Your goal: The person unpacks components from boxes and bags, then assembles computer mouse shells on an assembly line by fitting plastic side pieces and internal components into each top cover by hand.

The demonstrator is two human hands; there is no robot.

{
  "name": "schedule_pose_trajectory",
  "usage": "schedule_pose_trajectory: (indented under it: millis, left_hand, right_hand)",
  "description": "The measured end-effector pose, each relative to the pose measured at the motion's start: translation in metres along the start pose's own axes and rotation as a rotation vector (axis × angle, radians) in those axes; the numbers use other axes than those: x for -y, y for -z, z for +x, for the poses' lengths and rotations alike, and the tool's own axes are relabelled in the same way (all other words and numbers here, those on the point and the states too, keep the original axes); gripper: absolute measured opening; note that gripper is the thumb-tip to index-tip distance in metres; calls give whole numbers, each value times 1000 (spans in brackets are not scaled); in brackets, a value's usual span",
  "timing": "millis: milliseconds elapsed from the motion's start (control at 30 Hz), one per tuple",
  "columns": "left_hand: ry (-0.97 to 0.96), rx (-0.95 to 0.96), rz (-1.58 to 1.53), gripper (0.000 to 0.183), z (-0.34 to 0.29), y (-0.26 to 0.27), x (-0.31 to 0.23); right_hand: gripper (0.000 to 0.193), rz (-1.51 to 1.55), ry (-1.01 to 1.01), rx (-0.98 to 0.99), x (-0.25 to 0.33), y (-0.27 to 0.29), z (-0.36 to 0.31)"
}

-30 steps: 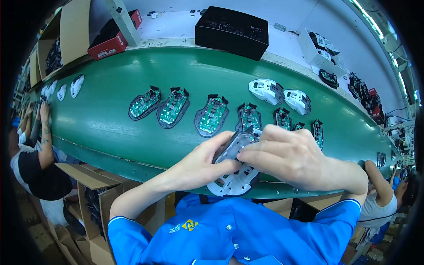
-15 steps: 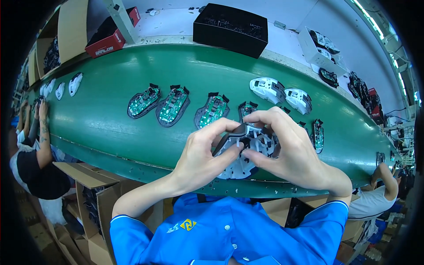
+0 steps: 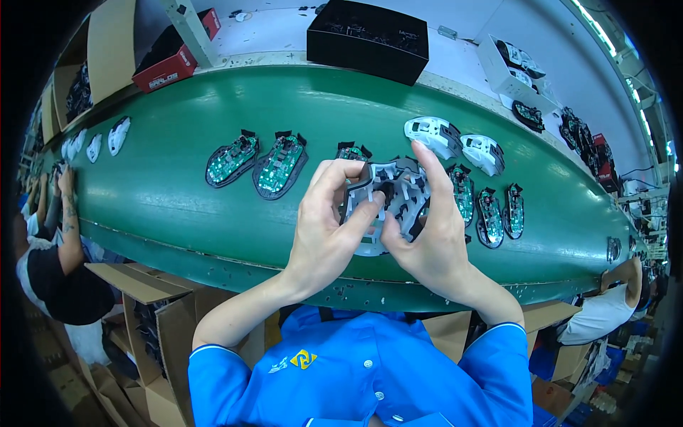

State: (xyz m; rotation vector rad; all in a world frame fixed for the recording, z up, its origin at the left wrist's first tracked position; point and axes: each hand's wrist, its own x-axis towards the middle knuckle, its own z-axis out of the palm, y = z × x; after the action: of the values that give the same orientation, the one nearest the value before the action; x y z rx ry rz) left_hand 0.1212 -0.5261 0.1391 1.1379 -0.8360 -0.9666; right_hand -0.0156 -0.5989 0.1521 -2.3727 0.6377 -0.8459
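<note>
Between my hands is a computer mouse top shell point(image 3: 407, 188), white with dark edging, its ribbed inner side turned up toward me. My left hand point(image 3: 324, 224) grips its left side, thumb pressed inside the shell. On the other side my right hand point(image 3: 437, 238) holds it, with the index finger stretched along the right edge and the thumb on the inner face. Just beyond lies a mouse base with a green circuit board point(image 3: 352, 151), partly hidden by the shell. More such bases lie left point(image 3: 281, 167) and right point(image 3: 489, 219) of my hands.
Two white mouse shells point(image 3: 432, 136) sit beyond my right hand on the green conveyor belt point(image 3: 163, 192). A black box point(image 3: 366, 39) stands on the far ledge, a red box point(image 3: 165, 73) to its left. Co-workers sit at both sides; open cartons point(image 3: 135, 285) stand below the belt's near edge.
Both hands have carried the shell slightly away from me and left, tilting its inner side further into view. My right index finger has straightened. The base behind is now more covered.
</note>
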Motion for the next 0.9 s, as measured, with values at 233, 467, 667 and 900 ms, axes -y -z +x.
schedule_pose_trajectory:
  millis: [233,467,667,900]
  left_hand:
    - [17,8,-9,36,-6,1,-4]
    - [-203,77,426,52,-11,7,-5]
    - [-284,16,447,49,-16,3,-3]
    - [-373,24,460,50,-14,3,0]
  right_hand:
    - [78,137,-27,-3,-1,6,1]
    - [72,283,-60,-62,1,9,3]
    - [74,315,-35,-5,6,10,-2]
    - [73,369,-43,-46,5,4,-6]
